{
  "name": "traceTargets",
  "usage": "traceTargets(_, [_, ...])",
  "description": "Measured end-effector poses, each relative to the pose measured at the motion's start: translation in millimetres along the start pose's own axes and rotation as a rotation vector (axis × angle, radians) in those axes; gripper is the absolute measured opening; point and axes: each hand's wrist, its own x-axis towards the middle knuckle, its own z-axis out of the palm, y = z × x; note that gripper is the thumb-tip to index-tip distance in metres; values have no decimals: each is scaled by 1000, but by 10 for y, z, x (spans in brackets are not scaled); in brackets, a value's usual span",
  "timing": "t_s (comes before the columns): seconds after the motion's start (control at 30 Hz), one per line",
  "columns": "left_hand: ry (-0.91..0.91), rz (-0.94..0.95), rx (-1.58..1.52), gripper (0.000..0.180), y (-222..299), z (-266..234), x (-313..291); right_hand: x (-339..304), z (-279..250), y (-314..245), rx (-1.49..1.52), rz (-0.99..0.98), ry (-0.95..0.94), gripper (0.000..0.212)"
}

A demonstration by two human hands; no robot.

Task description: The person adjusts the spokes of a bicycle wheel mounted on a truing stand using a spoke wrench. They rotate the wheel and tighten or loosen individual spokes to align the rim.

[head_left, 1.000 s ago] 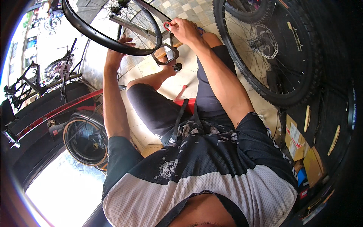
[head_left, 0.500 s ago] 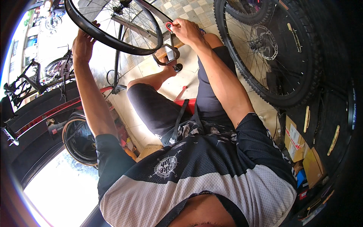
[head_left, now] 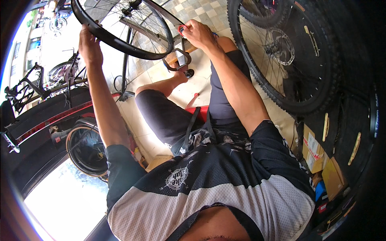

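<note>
- Black, wire-spoked bicycle wheel (head_left: 120, 47): in the grey metal stand (head_left: 145, 30), seemingly for support.
- Left hand (head_left: 90, 46): at its outer edge — grip unclear.
- Right hand (head_left: 198, 33): pinching a red, rounded tool (head_left: 181, 30), apparently clear of the spokes.

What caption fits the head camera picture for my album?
Left hand at a black spoked wheel, right hand holding a small red tool.

From afar I am watching through one head-worn fisheye camera, which is looking steeply down over a black-and-white mesh jersey (head_left: 213, 172), close below, toward the bare left hand (head_left: 91, 49) and bare right hand (head_left: 199, 34), farther off near the view's upper edge.
</note>
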Motion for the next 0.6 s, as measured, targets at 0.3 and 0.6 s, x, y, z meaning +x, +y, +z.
traceTargets(0.3, [258, 301, 310, 37, -273, 447, -45, 36, 148, 34, 774, 76, -108, 24])
traceTargets(0.6, [254, 348, 287, 31, -35, 551, -860, -311, 137, -3, 924, 149, -189, 25])
